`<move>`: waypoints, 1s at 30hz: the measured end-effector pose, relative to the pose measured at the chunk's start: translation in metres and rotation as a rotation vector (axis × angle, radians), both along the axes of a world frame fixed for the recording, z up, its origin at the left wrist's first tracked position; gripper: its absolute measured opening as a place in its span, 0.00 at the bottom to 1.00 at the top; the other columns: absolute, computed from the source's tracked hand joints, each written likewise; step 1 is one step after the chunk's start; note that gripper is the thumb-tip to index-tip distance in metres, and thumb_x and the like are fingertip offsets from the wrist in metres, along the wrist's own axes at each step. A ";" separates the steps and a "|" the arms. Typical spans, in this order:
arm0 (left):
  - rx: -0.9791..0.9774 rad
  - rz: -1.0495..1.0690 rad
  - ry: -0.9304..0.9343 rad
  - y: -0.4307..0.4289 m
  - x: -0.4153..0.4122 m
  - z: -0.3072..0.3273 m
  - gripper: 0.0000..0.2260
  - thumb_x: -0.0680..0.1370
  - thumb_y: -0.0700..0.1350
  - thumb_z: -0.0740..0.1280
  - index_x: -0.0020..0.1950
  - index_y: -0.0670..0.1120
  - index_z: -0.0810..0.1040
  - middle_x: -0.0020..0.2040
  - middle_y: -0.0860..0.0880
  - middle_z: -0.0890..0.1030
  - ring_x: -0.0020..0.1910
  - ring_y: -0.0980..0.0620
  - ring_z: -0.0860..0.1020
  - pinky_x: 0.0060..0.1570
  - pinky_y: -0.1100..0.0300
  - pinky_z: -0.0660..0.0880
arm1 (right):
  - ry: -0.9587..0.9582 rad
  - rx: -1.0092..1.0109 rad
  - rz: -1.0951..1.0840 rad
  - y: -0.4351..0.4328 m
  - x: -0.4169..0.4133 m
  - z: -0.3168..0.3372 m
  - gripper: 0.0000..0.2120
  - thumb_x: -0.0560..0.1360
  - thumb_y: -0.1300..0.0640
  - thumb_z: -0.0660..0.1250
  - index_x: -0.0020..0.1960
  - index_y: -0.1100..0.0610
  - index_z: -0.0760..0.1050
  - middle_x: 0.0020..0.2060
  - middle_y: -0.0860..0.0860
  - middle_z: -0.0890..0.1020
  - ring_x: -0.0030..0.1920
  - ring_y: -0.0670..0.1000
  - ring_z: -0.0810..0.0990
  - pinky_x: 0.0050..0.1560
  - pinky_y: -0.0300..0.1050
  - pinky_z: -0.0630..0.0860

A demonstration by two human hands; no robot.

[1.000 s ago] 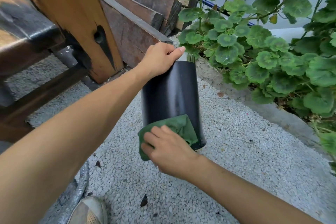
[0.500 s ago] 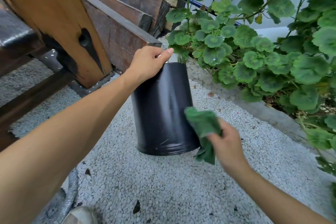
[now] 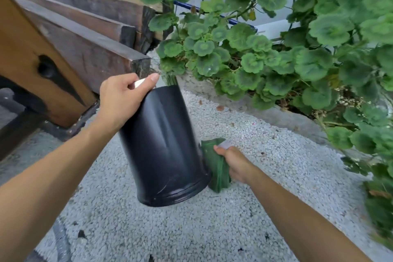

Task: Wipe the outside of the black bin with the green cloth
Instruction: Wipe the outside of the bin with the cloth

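The black bin (image 3: 163, 144) stands tilted on the pebbled ground, its top leaning to the left and away from me. My left hand (image 3: 123, 95) grips the bin's upper rim. My right hand (image 3: 234, 164) holds the bunched green cloth (image 3: 215, 166) against the bin's lower right side, close to the base. Part of the cloth hangs down to the ground beside the bin's bottom edge. The far side of the bin is hidden.
A wooden bench leg (image 3: 32, 66) and stacked dark timber beams (image 3: 89, 34) stand at the left, close behind the bin. A raised concrete kerb (image 3: 265, 110) with leafy green plants (image 3: 276, 53) runs along the right. Pale pebbled ground (image 3: 191, 229) spreads in front.
The bin has tipped from upright to a lean. My right hand took the cloth from the bin's front face round to its lower right side and pressed it there.
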State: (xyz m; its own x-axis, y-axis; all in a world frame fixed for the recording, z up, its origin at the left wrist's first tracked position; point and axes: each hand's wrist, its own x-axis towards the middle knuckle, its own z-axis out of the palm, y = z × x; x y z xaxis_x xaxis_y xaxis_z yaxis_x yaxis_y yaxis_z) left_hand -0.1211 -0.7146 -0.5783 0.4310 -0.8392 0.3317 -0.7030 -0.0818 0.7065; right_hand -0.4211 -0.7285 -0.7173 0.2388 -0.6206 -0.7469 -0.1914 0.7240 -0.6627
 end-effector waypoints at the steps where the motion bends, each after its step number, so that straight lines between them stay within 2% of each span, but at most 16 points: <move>1: -0.018 0.007 0.010 0.003 0.001 -0.002 0.33 0.76 0.66 0.70 0.30 0.42 0.60 0.29 0.47 0.59 0.30 0.55 0.58 0.33 0.57 0.58 | -0.018 0.020 0.001 0.001 0.004 -0.004 0.12 0.84 0.57 0.64 0.62 0.64 0.78 0.52 0.64 0.87 0.52 0.63 0.87 0.59 0.61 0.83; 4: -0.042 0.033 0.042 0.009 0.008 -0.008 0.34 0.75 0.67 0.71 0.30 0.40 0.62 0.29 0.50 0.59 0.30 0.57 0.59 0.32 0.59 0.58 | -0.075 0.093 -0.012 0.004 0.012 -0.012 0.15 0.85 0.58 0.62 0.64 0.67 0.77 0.50 0.63 0.86 0.42 0.58 0.87 0.44 0.52 0.83; 6: -0.067 0.038 0.057 0.012 0.012 -0.011 0.35 0.74 0.68 0.71 0.30 0.40 0.62 0.28 0.51 0.59 0.29 0.58 0.59 0.31 0.58 0.58 | -0.119 0.134 -0.024 0.007 0.016 -0.011 0.15 0.85 0.58 0.62 0.66 0.68 0.77 0.48 0.61 0.86 0.40 0.56 0.86 0.41 0.50 0.82; 8: -0.092 0.044 0.069 0.013 0.014 -0.014 0.35 0.74 0.68 0.71 0.30 0.41 0.63 0.27 0.51 0.61 0.29 0.58 0.59 0.31 0.59 0.59 | -0.152 0.140 -0.029 0.009 0.017 -0.006 0.15 0.85 0.60 0.62 0.66 0.67 0.77 0.47 0.61 0.87 0.41 0.55 0.86 0.42 0.49 0.82; 12: -0.118 0.072 0.069 0.009 0.011 -0.015 0.36 0.74 0.70 0.71 0.30 0.38 0.65 0.28 0.50 0.60 0.30 0.56 0.61 0.33 0.54 0.60 | -0.228 0.100 -0.048 0.016 0.005 0.012 0.13 0.84 0.61 0.63 0.64 0.67 0.79 0.54 0.64 0.86 0.48 0.58 0.85 0.50 0.49 0.82; 14: -0.124 0.066 0.058 0.007 0.008 -0.013 0.36 0.74 0.70 0.71 0.30 0.38 0.65 0.28 0.43 0.62 0.31 0.54 0.62 0.34 0.53 0.60 | -0.259 0.075 -0.047 0.028 -0.004 0.024 0.13 0.84 0.60 0.64 0.63 0.67 0.80 0.50 0.62 0.87 0.46 0.56 0.86 0.48 0.48 0.82; 17: -0.115 0.050 0.079 0.005 0.002 -0.009 0.37 0.74 0.69 0.71 0.30 0.37 0.65 0.30 0.35 0.64 0.31 0.53 0.62 0.34 0.53 0.60 | -0.288 0.022 -0.064 0.053 -0.011 0.044 0.12 0.84 0.60 0.65 0.59 0.65 0.83 0.49 0.59 0.89 0.46 0.55 0.88 0.47 0.47 0.84; 20: -0.105 0.050 0.077 0.003 0.000 -0.006 0.36 0.74 0.69 0.71 0.29 0.39 0.64 0.29 0.41 0.61 0.31 0.53 0.61 0.35 0.53 0.60 | -0.208 -0.105 -0.086 0.079 -0.008 0.062 0.11 0.84 0.57 0.65 0.57 0.61 0.84 0.50 0.59 0.89 0.50 0.55 0.88 0.58 0.52 0.82; 22: -0.096 0.057 0.075 0.004 0.001 -0.004 0.36 0.74 0.69 0.70 0.29 0.40 0.62 0.28 0.44 0.60 0.31 0.53 0.60 0.35 0.53 0.61 | -0.112 -0.204 -0.085 0.099 0.000 0.072 0.11 0.84 0.55 0.66 0.54 0.60 0.85 0.50 0.58 0.89 0.51 0.56 0.88 0.60 0.54 0.80; 24: -0.080 0.052 0.070 0.005 0.000 -0.002 0.36 0.73 0.70 0.70 0.29 0.41 0.61 0.28 0.46 0.59 0.31 0.52 0.60 0.35 0.53 0.60 | 0.028 -0.321 -0.069 0.118 0.009 0.081 0.12 0.83 0.51 0.67 0.50 0.58 0.84 0.45 0.57 0.89 0.49 0.57 0.88 0.55 0.54 0.81; 26: -0.065 0.050 0.064 0.006 -0.001 0.001 0.35 0.73 0.70 0.70 0.29 0.43 0.58 0.27 0.50 0.57 0.30 0.53 0.58 0.34 0.53 0.59 | 0.166 -0.432 -0.070 0.138 0.022 0.091 0.13 0.82 0.48 0.68 0.44 0.56 0.83 0.39 0.54 0.87 0.41 0.55 0.86 0.45 0.46 0.80; 28: -0.036 0.041 0.049 0.007 -0.003 0.005 0.35 0.73 0.71 0.69 0.28 0.46 0.55 0.26 0.51 0.55 0.28 0.53 0.56 0.33 0.53 0.58 | 0.247 -0.539 -0.076 0.158 0.037 0.099 0.13 0.80 0.48 0.69 0.40 0.52 0.81 0.36 0.48 0.86 0.35 0.48 0.84 0.35 0.33 0.77; 30: 0.000 0.034 0.027 0.006 -0.004 0.010 0.35 0.73 0.70 0.69 0.29 0.48 0.53 0.25 0.51 0.53 0.27 0.53 0.55 0.32 0.53 0.56 | 0.279 -0.623 -0.052 0.177 0.057 0.104 0.10 0.80 0.50 0.70 0.41 0.50 0.82 0.35 0.44 0.86 0.35 0.43 0.84 0.33 0.32 0.77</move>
State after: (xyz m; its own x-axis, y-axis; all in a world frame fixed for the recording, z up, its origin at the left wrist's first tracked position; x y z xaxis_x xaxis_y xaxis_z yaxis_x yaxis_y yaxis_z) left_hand -0.1247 -0.7090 -0.5688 0.4683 -0.8236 0.3198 -0.6804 -0.1052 0.7253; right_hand -0.3645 -0.5512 -0.6136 0.0475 -0.9599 -0.2762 -0.3913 0.2365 -0.8893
